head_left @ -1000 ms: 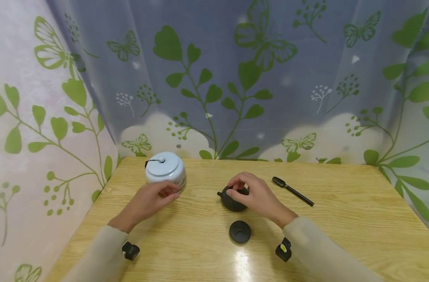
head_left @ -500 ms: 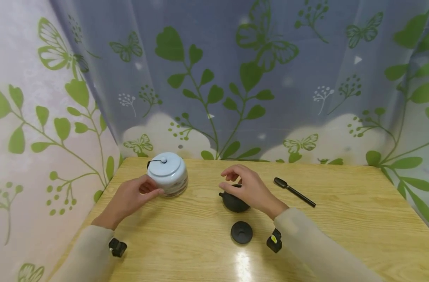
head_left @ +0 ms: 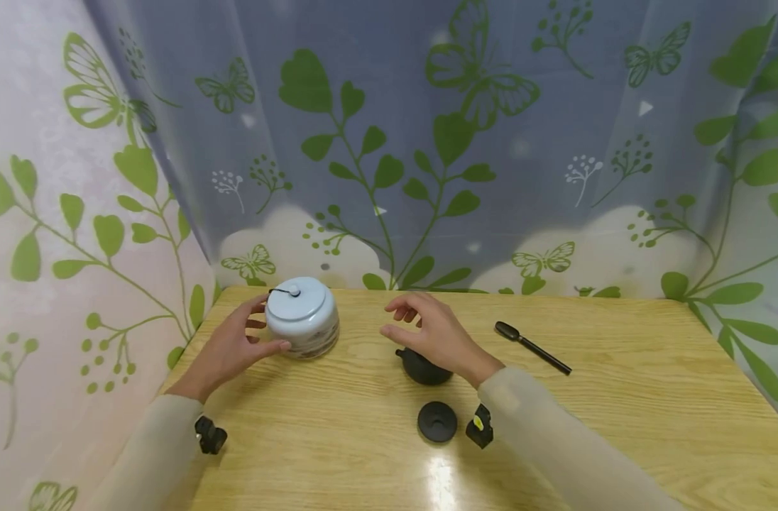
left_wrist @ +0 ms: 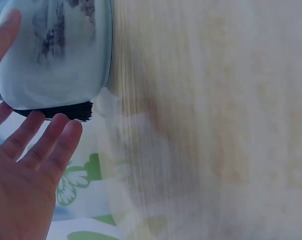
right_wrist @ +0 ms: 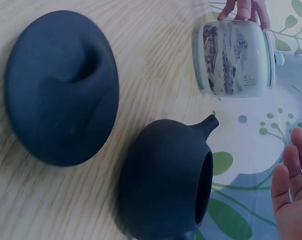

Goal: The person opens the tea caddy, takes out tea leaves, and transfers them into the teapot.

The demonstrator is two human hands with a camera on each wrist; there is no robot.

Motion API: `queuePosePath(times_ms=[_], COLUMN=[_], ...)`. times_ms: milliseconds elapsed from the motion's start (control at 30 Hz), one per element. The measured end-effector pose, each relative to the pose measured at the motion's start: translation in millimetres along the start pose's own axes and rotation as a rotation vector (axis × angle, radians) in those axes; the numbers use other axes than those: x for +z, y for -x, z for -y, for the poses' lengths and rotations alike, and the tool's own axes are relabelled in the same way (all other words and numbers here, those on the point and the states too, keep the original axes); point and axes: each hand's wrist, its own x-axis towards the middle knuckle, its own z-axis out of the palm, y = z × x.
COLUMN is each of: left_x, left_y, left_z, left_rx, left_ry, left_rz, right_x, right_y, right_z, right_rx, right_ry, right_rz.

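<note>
A pale blue-white lidded jar [head_left: 304,328] with a dark landscape print stands at the back left of the table. My left hand [head_left: 224,353] is spread beside its left side, thumb at the front and fingers behind. A black tassel [left_wrist: 71,111] lies along the jar by those fingertips in the left wrist view. My right hand [head_left: 436,332] hovers over a small black teapot [head_left: 424,369], its fingers loosely bent around nothing. The teapot's mouth is uncovered in the right wrist view, its spout toward the jar. Nearer me lies a round black lid [head_left: 437,422] with a hollow.
To the right of the teapot a black scoop [head_left: 533,348] with a long handle lies on the wooden table [head_left: 632,397]. A patterned curtain [head_left: 389,142] hangs behind the table's back edge, and another stretch runs along the left.
My left hand has gone from the jar's front to its left side, fingers spreading. My right hand has lifted off the teapot's top and shifted slightly left.
</note>
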Motion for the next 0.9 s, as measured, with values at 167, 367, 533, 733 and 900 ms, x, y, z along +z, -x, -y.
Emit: queuePosePath(times_ms=[167,367,533,733,900], left_x=[4.4,8.7,11.6,14.8,22.8], left_y=[-15.3,-23.3,-26.3,-25.3,-20.5], left_z=[2.2,3.4,5.2,4.7,0.6], left_rx=[-0.008,-0.019,-0.022,-0.014,0.021], left_ry=[0.116,0.173,0.165,0.185,0.203], left_rz=[0.07,0.107,0.095,0.094,0.095], right_x=[4,10,13,16,19], right_y=[-6.8,-14.7,-18.8,-22.9,-29.2], right_z=[5,8,8,9,13], right_rx=[0.003,-0.014,-0.016,-0.009,-0.018], right_ry=[-0.014,-0.014,-0.008,0.007,0.014], right_rz=[0.006,0.015,0.025,0.032,0.024])
